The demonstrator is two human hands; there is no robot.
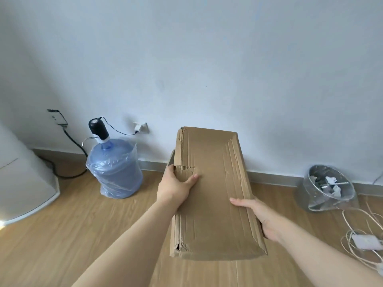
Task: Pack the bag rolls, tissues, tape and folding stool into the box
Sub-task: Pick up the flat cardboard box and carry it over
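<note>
Both hands clamp a creased brown cardboard box (211, 193) from opposite sides in the head view. The left hand (176, 186) wraps the box's left edge, thumb laid across the top face beside a ragged tear, the other fingers hidden behind the edge. The right hand (257, 216) grips the right edge lower down, thumb flat on the top face and the fingers curled out of sight under the side. The box is held up off the wooden plank floor (72, 235), its long axis running away from the person toward the pale blue-white wall (207, 59); its near left corner is split (the cardboard is ridged with fold lines along both long edges).

To the left, a large blue water jug in a clear plastic bag (116, 172) stands on the floor against the wall, topped by a black and white pump (99, 128). At right, a clear-lined waste bin holding crumpled scraps (329, 187) sits near the skirting, with pale cords and a white adapter (366, 242) lying on the floor closer in.
</note>
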